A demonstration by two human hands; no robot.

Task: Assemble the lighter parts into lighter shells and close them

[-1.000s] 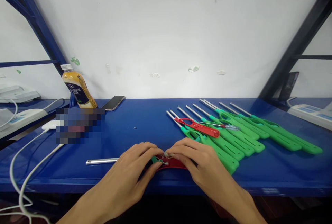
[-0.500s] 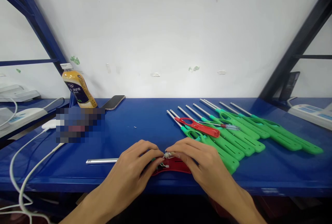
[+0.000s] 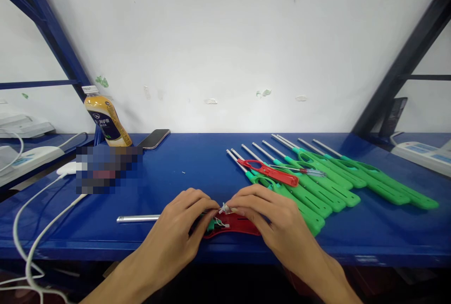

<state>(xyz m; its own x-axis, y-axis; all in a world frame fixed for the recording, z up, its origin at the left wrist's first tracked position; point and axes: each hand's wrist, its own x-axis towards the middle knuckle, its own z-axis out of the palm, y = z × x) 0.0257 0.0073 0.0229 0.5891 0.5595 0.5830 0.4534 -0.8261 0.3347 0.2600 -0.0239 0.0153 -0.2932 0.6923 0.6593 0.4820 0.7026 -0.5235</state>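
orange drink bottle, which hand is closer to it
Left. The left hand lies nearer the orange drink bottle standing far left; the right hand is farther right.

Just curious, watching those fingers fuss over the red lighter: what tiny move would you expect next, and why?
Probably seating the small pale part into the red lighter: the left hand and right hand pinch it just above the open shell, where thin wires show.

The red lighter body (image 3: 234, 224) under the fingers (image 3: 211, 204) looks like smooth, slightly glossy plastic, and its tube (image 3: 138, 219) is bright polished metal. The green lighters (image 3: 317, 186) have matt plastic handles and shiny metal tubes. The desk (image 3: 197, 163) is painted blue with a faint sheen; the bottle (image 3: 106, 118) is glossy plastic.
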